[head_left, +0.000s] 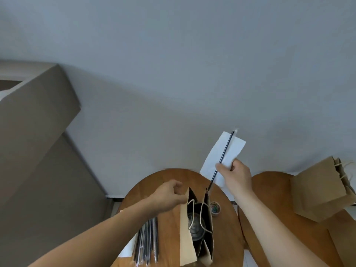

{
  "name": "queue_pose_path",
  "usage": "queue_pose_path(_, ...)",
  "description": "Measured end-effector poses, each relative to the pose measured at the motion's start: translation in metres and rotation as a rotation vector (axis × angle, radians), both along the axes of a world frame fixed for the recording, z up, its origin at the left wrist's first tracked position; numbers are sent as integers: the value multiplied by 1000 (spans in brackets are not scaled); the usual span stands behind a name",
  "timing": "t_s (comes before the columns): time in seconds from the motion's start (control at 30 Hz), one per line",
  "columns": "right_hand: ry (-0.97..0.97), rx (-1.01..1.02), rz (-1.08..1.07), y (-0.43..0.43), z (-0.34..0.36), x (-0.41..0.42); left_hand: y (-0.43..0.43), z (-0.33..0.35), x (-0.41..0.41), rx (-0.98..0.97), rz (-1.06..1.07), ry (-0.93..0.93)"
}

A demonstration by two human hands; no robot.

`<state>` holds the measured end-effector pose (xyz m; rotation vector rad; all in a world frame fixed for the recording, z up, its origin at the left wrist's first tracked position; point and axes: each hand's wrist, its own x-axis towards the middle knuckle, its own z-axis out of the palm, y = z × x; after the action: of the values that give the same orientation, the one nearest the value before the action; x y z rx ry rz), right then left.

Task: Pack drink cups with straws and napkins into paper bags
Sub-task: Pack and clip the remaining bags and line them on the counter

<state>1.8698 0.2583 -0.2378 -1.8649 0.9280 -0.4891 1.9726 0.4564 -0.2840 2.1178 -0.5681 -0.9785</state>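
An open brown paper bag (185, 241) stands on the round wooden table (169, 218), with a lidded drink cup (195, 226) inside it. My left hand (169, 195) pinches the bag's left rim and holds it open. My right hand (237, 176) is raised above the bag's right side and grips a black wrapped straw (224, 155) together with a white napkin (221, 157). The straw's lower tip points down at the bag's mouth.
Several wrapped straws (148, 239) lie on napkins (127, 247) at the table's left front. A small round printed lid or cup (215, 208) sits right of the bag. More brown paper bags (323, 191) stand on a second wooden table (279, 209) at right. A grey-brown cabinet (38, 151) fills the left.
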Motion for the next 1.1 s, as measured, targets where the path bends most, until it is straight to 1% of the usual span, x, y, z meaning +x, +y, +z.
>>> queue_pose_path(0.07,16,8,-63,-2,-8,13,1,-25,-14,132,-123,48)
queue_pose_path(0.17,108,74,-75,7,-26,35,-6,-52,-30,285,-236,47)
queue_pose_path(0.27,244,134,-56,17,-47,48,-12,-62,-40,385,-237,-4)
queue_pose_path(0.37,368,146,4,27,-60,43,-14,-65,-42,346,-181,-32)
queue_pose_path(0.43,470,109,95,30,-64,34,-12,-68,-40,290,-135,34)
queue_pose_path(0.5,581,29,213,32,-65,25,-9,-70,-38,275,-83,116)
queue_pose_path(0.6,701,-105,376,35,-64,15,-5,-72,-36,267,-27,183)
queue_pose_path(0.73,847,-217,513,52,-64,12,-6,-68,-40,220,-59,227)
queue_pose_path(0.83,895,-216,557,75,-71,15,-9,-64,-45,186,-84,222)
queue_pose_path(0.93,934,-217,591,87,-83,10,-6,-62,-46,169,-61,218)
queue_pose_path(1.1,912,-193,709,81,-104,-17,4,-63,-37,155,29,260)
